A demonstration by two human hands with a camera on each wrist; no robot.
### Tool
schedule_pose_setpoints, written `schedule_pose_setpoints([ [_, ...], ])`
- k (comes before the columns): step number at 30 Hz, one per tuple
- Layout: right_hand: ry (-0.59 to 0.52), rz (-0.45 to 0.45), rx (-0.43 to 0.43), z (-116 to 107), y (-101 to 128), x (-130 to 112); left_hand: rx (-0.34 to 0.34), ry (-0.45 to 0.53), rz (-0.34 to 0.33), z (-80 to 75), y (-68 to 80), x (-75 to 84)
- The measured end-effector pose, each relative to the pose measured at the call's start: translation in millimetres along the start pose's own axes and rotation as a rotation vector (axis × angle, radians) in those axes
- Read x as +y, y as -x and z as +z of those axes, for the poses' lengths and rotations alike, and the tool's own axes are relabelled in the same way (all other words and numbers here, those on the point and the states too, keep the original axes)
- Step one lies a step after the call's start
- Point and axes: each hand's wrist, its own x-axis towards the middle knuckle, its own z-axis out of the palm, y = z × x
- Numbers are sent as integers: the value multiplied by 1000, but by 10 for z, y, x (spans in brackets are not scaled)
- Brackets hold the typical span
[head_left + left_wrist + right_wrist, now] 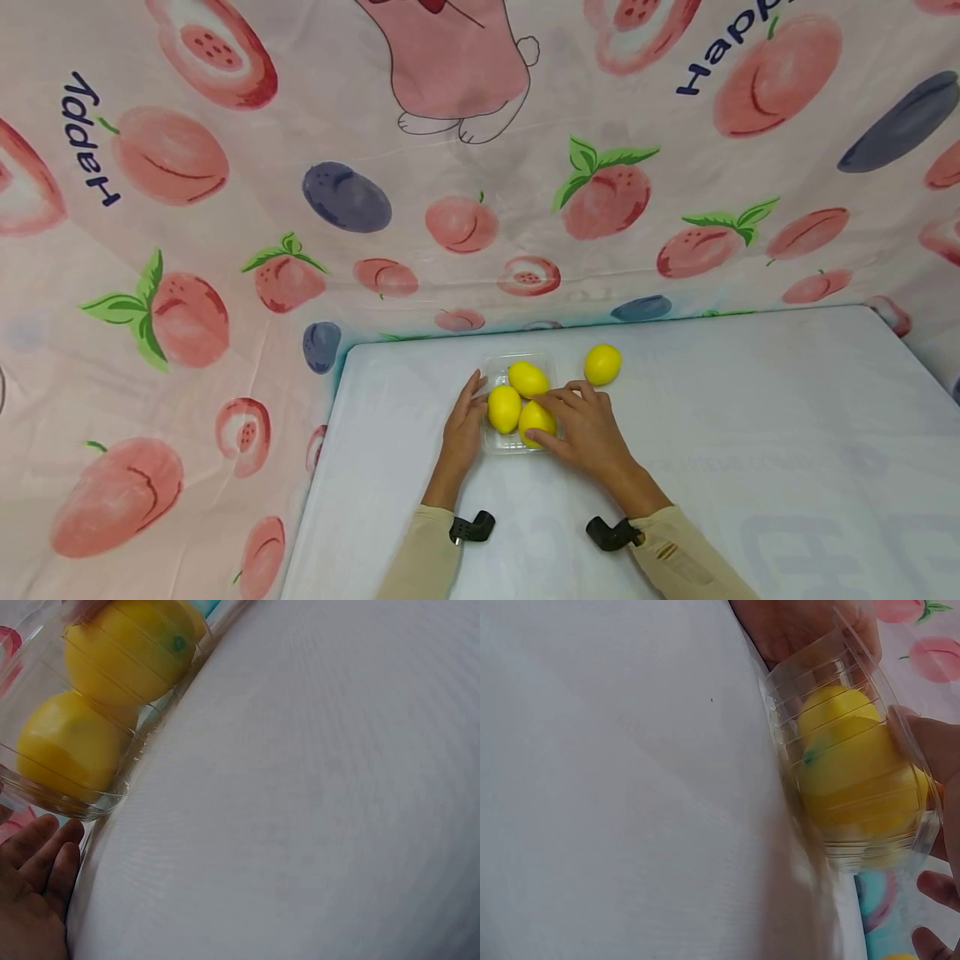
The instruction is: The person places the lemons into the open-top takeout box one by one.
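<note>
Roughly, going from left to right across the head view:

- left hand (463, 421) — lies at the 9 o'clock side of the clear plastic tray (498, 444), fingers straight and resting against its wall, gripping nothing; the left wrist view shows relaxed fingertips (46, 847) just below the tray's ribbed corner.
- clear plastic tray sits on the white table (750, 433), near its far edge, well toward the left.
- three lemons lie inside it: one at 9 o'clock (504, 408), one at 12 o'clock (528, 378), one at 5 o'clock (536, 418).
- right hand (588, 429) — its fingers curl over the 5 o'clock lemon, thumb below and fingertips on top, so it looks clamped on that fruit as it sits in the tray.
- fourth lemon (602, 364) lies loose on the table at 2 o'clock of the tray, just beside it, touched by nothing.
- By my judgement the filling is mostly done: three lemons are in, one is out, and the tray looks nearly full.
</note>
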Motion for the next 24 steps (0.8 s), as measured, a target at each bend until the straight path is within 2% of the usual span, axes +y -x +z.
schedule_pose_setpoints([
  [8,26,4,2,14,-1,-5,-13,-1,16,-21,6,7],
  [24,42,39,-71,60,38,0,-21,-31,9,-28,4,15],
])
